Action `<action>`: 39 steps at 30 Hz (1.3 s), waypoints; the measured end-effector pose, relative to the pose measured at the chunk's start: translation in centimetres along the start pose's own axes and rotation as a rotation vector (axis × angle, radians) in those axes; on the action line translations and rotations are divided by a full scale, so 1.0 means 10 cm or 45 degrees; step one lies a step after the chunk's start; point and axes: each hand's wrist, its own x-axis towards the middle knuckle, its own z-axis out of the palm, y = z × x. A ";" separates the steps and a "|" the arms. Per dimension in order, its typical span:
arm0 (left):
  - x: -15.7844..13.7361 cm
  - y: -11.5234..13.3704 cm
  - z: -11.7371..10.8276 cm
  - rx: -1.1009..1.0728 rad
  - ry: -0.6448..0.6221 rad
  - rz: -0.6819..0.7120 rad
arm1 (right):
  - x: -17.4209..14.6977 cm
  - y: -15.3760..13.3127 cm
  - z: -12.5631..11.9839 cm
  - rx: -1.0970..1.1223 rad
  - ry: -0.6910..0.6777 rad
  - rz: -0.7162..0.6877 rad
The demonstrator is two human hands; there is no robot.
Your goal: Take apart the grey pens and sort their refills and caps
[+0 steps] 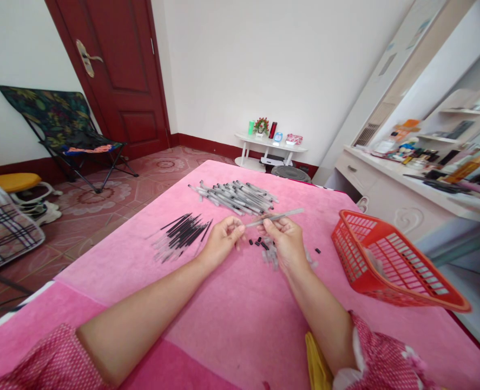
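left hand (228,234) and right hand (284,236) pinched closed on translucent pen barrel (290,213); slack grip could drop it among black plugs (264,245) below it.

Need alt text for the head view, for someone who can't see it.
A person's left hand and right hand hold a slim translucent pen tube over a pink tabletop. Beyond lies a heap of pens; to the left are dark slender sticks, and near the right hand small black pieces and translucent pieces, with a red basket at right.
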 end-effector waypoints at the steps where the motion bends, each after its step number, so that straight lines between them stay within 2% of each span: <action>1: 0.00 0.01 0.00 0.006 -0.021 -0.003 | 0.00 0.00 0.00 -0.004 -0.013 -0.004; 7: -0.04 0.05 0.01 -0.121 -0.036 -0.204 | -0.03 -0.05 0.05 -0.018 -0.125 -0.056; 11: -0.03 0.05 0.00 0.001 0.025 -0.064 | -0.02 -0.04 0.02 -0.009 -0.008 -0.005; 14: -0.02 0.05 0.00 0.073 0.007 -0.005 | 0.00 -0.04 0.00 -0.007 -0.022 0.018; 18: -0.03 0.06 0.02 -0.069 -0.042 -0.229 | -0.01 -0.07 0.01 -0.033 -0.136 -0.046; 20: -0.04 0.05 0.03 -0.121 -0.059 -0.301 | -0.01 -0.08 0.02 -0.036 -0.137 -0.051; 25: -0.02 0.00 0.03 0.053 0.017 0.009 | 0.00 -0.03 0.00 0.001 -0.007 0.022; 29: -0.02 -0.01 0.02 0.073 0.013 0.041 | 0.00 -0.01 -0.01 -0.009 -0.045 0.036; 34: -0.06 0.03 0.05 -0.047 -0.164 -0.082 | 0.01 -0.02 -0.02 -0.031 -0.098 -0.032; 39: -0.06 0.04 0.05 -0.393 -0.295 -0.375 | 0.00 -0.07 -0.02 -0.043 -0.176 -0.069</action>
